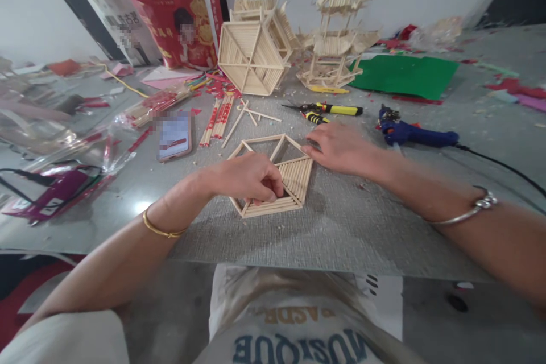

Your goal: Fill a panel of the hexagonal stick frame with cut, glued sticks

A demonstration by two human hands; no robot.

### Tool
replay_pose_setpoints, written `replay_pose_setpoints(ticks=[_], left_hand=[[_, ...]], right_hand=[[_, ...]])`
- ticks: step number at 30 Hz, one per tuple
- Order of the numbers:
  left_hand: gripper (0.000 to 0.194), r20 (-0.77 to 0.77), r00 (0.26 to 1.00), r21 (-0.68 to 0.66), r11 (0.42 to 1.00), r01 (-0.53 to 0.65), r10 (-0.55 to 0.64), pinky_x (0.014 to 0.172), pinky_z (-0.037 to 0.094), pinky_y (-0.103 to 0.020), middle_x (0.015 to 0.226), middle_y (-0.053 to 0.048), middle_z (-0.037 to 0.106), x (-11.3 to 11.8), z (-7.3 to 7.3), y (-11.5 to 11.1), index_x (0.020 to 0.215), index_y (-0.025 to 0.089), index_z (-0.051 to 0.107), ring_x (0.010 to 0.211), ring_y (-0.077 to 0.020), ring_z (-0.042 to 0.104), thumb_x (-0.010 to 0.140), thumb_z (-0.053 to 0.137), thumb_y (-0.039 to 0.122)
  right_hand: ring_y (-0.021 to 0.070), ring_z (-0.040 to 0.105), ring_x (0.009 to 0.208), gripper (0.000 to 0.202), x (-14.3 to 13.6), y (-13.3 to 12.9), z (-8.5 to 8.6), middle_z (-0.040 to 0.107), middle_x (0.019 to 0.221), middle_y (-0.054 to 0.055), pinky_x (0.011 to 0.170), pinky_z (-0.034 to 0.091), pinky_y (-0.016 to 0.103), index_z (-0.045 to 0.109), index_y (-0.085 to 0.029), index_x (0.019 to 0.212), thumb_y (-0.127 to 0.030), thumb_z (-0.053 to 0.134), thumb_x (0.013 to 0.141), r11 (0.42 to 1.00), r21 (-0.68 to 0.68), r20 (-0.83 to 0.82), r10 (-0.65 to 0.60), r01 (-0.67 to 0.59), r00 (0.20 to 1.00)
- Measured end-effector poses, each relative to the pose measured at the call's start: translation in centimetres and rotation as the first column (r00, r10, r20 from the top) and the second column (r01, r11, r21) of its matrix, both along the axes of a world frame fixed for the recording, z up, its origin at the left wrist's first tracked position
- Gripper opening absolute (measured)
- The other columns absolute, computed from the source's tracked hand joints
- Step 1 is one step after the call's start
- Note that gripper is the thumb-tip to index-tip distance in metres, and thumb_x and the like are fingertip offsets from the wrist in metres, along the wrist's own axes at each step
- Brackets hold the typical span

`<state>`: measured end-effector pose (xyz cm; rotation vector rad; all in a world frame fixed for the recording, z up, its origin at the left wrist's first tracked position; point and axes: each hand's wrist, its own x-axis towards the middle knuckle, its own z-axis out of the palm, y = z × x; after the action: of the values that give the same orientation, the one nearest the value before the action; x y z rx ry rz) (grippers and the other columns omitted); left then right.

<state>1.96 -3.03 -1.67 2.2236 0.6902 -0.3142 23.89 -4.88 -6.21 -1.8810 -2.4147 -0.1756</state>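
A hexagonal frame of thin wooden sticks (pixel 297 178) lies flat on the table in front of me. Its right section is filled with parallel sticks, and several more run along the front section; the back sections are open. My left hand (pixel 251 178) is over the frame's front left part, fingers curled into a pinch at the front sticks. Whatever sits between those fingertips is hidden. At the frame's right back corner is my right hand (pixel 336 148), thumb and fingers apart, holding nothing I can see. Yellow-and-black pliers (pixel 336 109) lie just beyond it.
A blue glue gun (pixel 420 134) with a cord lies right. Loose sticks (pixel 249 116), bundled sticks (pixel 222 116) and a phone (pixel 175 135) lie left. Behind stand a hexagonal stick model (pixel 251 60), a stick tower (pixel 336 40) and a red bag (pixel 170 5); green sheet (pixel 409 75) beside.
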Motion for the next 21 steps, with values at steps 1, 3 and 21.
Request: replay_pose_setpoints(ticks=[1,3,21], left_hand=[[0.022,0.006,1.000,0.002,1.000,0.002,-0.002,0.048,0.037,-0.016,0.060,0.001,0.063,-0.01,-0.04,0.01,0.085,0.014,0.069,0.051,-0.0077,0.055,0.068,0.055,0.017],[0.022,0.019,1.000,0.005,1.000,0.003,-0.003,0.047,0.037,-0.016,0.059,0.001,0.062,-0.04,-0.11,0.01,0.085,0.013,0.069,0.050,-0.0074,0.054,0.068,0.056,0.017],[0.025,0.025,1.000,0.085,0.996,-0.007,0.005,0.053,0.037,-0.017,0.061,0.002,0.063,0.00,0.18,-0.26,0.085,0.014,0.070,0.053,-0.0070,0.053,0.065,0.056,0.014]], right_hand=[[0.0293,0.056,0.099,0.041,0.01,0.00,-0.04,0.064,0.102,0.015,0.079,0.043,0.042,0.064,-0.016,0.099,-0.040,0.034,0.090,1.000,0.002,0.000,0.003,-0.003,1.000],[0.0297,0.056,0.098,0.041,0.02,0.00,-0.09,0.064,0.102,0.015,0.079,0.043,0.042,0.065,-0.014,0.099,-0.040,0.034,0.089,1.000,0.003,0.002,0.003,-0.003,1.000],[0.0266,0.057,0.097,0.038,-0.20,-0.03,-0.12,0.064,0.101,0.013,0.080,0.043,0.038,0.064,-0.016,0.099,-0.040,0.037,0.090,1.000,0.029,0.009,-0.002,0.002,1.000]])
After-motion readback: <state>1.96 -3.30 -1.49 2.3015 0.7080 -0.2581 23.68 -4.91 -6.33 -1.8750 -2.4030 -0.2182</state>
